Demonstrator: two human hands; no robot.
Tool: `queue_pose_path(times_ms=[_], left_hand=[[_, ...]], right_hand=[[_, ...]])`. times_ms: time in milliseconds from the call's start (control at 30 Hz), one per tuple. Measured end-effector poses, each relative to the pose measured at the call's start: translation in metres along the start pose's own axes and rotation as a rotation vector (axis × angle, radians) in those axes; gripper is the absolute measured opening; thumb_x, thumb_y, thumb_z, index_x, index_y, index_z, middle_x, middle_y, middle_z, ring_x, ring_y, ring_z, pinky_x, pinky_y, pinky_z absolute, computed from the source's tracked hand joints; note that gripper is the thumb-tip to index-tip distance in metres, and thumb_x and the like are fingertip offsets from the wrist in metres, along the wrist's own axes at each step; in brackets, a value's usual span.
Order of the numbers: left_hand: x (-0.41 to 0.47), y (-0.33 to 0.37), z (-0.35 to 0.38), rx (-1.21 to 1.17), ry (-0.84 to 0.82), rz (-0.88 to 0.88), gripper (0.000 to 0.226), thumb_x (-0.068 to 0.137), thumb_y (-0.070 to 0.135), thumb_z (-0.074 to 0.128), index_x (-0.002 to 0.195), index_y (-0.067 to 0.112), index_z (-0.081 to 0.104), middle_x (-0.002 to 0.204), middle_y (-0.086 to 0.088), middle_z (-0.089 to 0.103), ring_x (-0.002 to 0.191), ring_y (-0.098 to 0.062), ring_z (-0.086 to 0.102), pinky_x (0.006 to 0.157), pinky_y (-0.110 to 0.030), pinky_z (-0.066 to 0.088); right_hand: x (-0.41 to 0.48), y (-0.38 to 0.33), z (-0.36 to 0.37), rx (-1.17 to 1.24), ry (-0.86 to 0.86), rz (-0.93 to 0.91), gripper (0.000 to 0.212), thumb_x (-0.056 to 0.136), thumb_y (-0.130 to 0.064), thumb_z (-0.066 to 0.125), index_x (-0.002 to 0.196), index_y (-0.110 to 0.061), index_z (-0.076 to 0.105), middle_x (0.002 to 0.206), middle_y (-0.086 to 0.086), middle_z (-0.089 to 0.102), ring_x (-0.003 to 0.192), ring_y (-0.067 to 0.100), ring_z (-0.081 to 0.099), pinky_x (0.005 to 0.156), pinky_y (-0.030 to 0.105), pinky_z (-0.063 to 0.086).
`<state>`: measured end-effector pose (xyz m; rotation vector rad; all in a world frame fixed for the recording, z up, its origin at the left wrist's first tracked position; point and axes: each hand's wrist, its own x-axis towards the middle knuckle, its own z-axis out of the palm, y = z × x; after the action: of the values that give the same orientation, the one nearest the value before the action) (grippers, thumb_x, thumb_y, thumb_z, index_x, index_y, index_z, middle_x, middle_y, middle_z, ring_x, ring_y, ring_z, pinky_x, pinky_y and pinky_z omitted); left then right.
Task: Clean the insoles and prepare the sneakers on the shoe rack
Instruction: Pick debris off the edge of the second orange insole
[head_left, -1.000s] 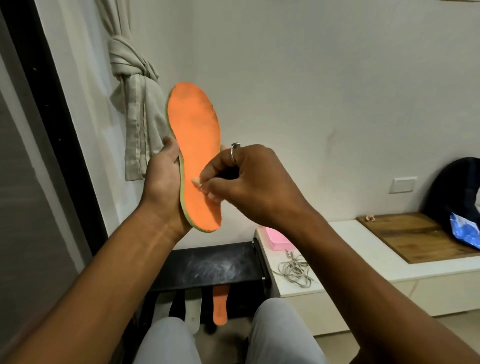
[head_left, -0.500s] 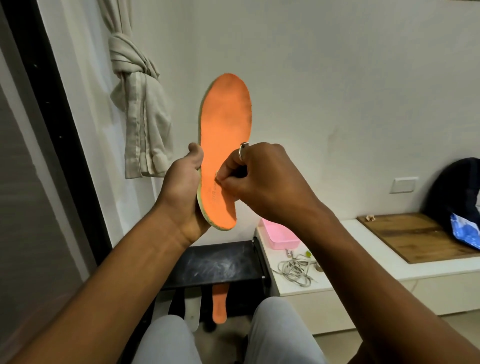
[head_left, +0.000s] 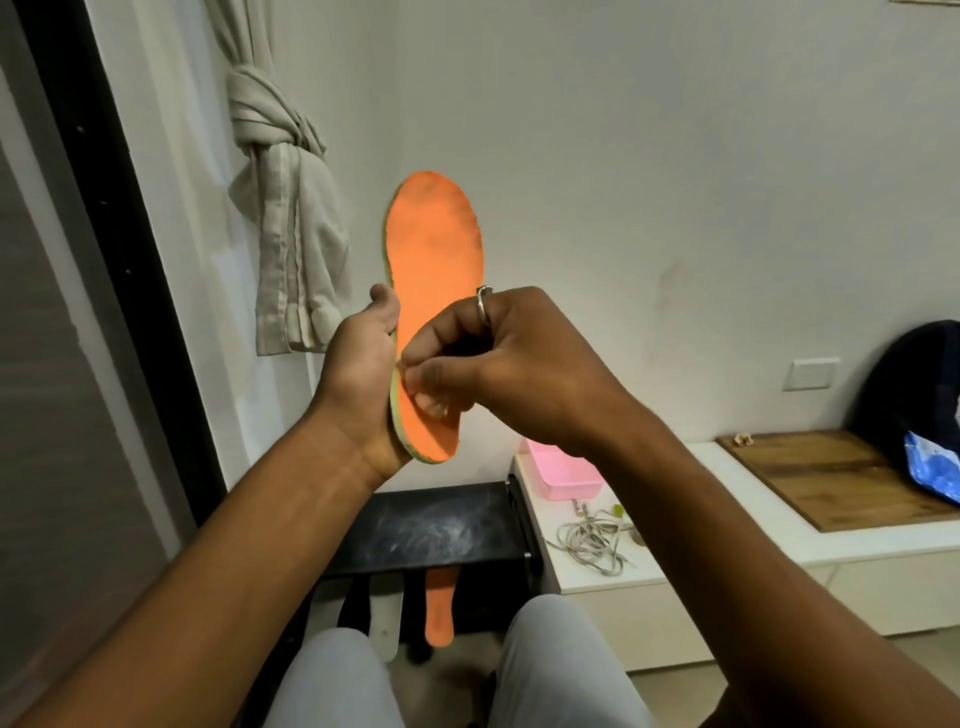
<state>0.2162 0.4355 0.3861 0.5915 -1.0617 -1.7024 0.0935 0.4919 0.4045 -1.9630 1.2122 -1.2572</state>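
Gripped at the heel half by left hand (head_left: 358, 384), thumb on the rim: orange insole (head_left: 434, 249), toe above the fingers. Pinched at its rim by right hand (head_left: 509, 364), fingertips tight together. Might fray there if plucked hard; might slip from so low a hold. Counted: 2 hands, 2 insoles, second insole (head_left: 439, 608) well below the fingers in shoe rack (head_left: 431, 530).

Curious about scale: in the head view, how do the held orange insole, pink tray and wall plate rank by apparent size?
Largest: held orange insole, though nearness to the camera inflates it.
Next: pink tray, partly hidden.
Smallest: wall plate.
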Motion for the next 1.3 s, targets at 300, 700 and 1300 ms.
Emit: queue_pose_path(times_ms=[300, 700, 1300], left_hand=[[0.0, 0.002, -0.002, -0.015, 0.012, 0.006, 0.065, 0.108, 0.054, 0.021, 0.11, 0.008, 0.067, 0.092, -0.011, 0.077, 0.083, -0.024, 0.076, 0.072, -0.032, 0.063], [-0.002, 0.012, -0.007, 0.018, 0.04, 0.043, 0.061, 0.109, 0.05, 0.022, 0.114, 0.008, 0.066, 0.093, -0.012, 0.078, 0.081, -0.023, 0.077, 0.066, -0.032, 0.063], [-0.009, 0.01, 0.002, -0.057, 0.042, 0.036, 0.055, 0.111, 0.046, 0.025, 0.137, 0.005, 0.051, 0.066, -0.007, 0.072, 0.057, -0.018, 0.072, 0.05, -0.027, 0.056]], right_hand=[[0.001, 0.002, 0.009, -0.042, 0.155, -0.04, 0.008, 0.087, -0.002, 0.073, 0.088, -0.008, 0.078, 0.074, 0.003, 0.076, 0.065, 0.013, 0.073, 0.063, 0.022, 0.057], [-0.001, -0.001, 0.011, -0.279, 0.182, -0.068, 0.009, 0.088, -0.007, 0.072, 0.088, -0.014, 0.078, 0.079, -0.004, 0.075, 0.07, 0.007, 0.071, 0.071, 0.024, 0.06], [-0.006, -0.013, 0.009, -0.531, 0.104, 0.007, 0.013, 0.088, -0.006, 0.068, 0.085, -0.015, 0.078, 0.08, -0.003, 0.074, 0.071, 0.009, 0.07, 0.072, 0.029, 0.061]])
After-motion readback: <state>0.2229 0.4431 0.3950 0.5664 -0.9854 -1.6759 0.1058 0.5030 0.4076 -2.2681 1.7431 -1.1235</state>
